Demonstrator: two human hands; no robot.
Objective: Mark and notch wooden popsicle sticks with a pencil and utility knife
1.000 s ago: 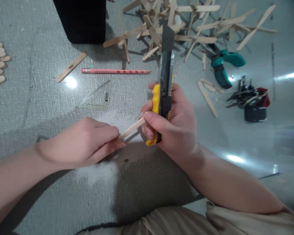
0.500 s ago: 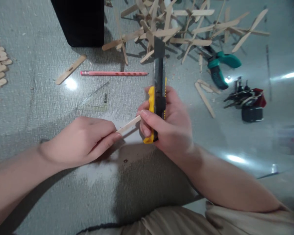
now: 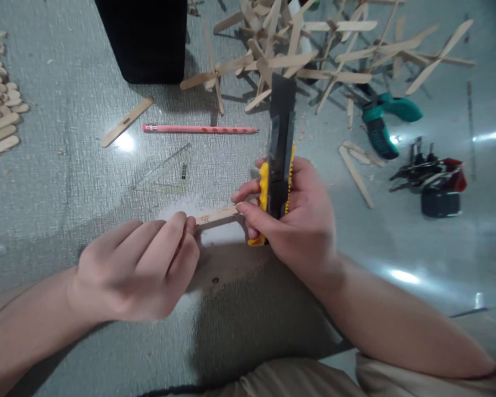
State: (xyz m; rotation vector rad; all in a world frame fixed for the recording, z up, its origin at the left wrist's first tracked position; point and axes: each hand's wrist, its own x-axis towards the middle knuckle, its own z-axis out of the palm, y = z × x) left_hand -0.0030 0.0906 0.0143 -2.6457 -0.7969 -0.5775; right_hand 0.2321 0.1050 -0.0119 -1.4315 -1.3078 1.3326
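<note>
A wooden craft stick (image 3: 217, 215) with a small mark on its face spans the gap between my two hands. My left hand (image 3: 138, 267) is closed on the stick's left end. In my right hand (image 3: 300, 212) lies a yellow and black utility knife (image 3: 278, 165), its wide blade out and pointing away from me. The thumb and a fingertip of that same hand pinch the right end of the stick. Beyond them lie a pink pencil (image 3: 200, 129) and a clear set square (image 3: 167, 173). Another craft stick (image 3: 127, 122) with a dark slot rests left of the pencil.
Crossed craft-stick assemblies (image 3: 268, 60) crowd the far side. A black container (image 3: 149, 44) stands beside them. To the right are green-handled pliers (image 3: 382, 124), loose sticks (image 3: 356, 176) and a cluster of small dark tools (image 3: 432, 171). Stacked sticks (image 3: 0, 105) sit far left.
My left hand has rolled over, knuckles now up, and the stick has turned so its marked broad face shows. The right hand still holds the knife. The whole view has shifted slightly.
</note>
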